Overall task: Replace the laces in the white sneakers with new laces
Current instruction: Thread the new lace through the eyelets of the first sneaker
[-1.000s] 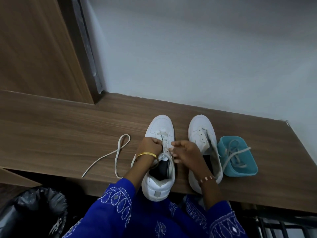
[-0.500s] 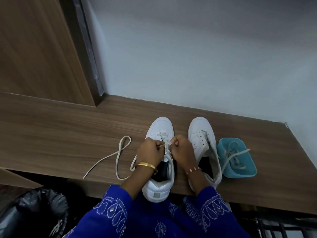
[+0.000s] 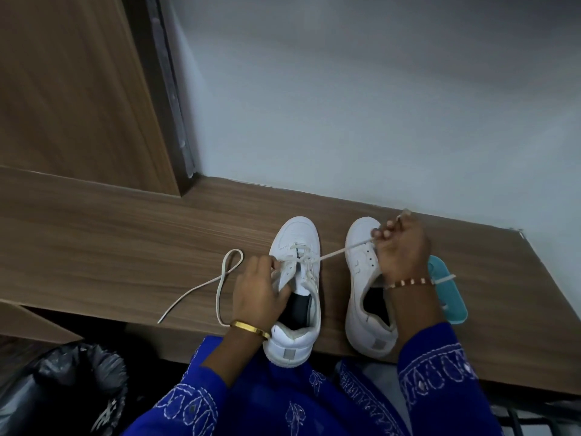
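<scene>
Head view shows the right hand [image 3: 401, 247] now far out to the right, over the toe of the right sneaker [image 3: 361, 272], where half a second ago it sat knuckle to knuckle with the left hand [image 3: 256, 287] above the left sneaker [image 3: 295, 234]. Its fingers [image 3: 382, 232] are curled and pinch the new lace [image 3: 333, 253], which runs taut as a thin flat cream cord from the left sneaker's eyelets up to that grip. The left hand has stayed on the left sneaker, fingers curled around the near left side of the upper by the tongue, holding it down.

Both sneakers are smooth white leather-like shoes with rounded toes, dark linings and a small grey heel tab; they stand side by side on the wood-grain counter [image 3: 94, 247], heels at its near edge, toes toward the pale wall. A loose lace [image 3: 220, 278], flat and off-white, lies in a loop on the counter left of the left sneaker; its near part runs behind the left wrist.

A teal plastic tray [image 3: 449, 297] at the far right is mostly hidden by the right forearm, with a strip of lace across its rim. A crinkled black bin bag [image 3: 63, 388] sits at the lower left, cut off by the frame.
</scene>
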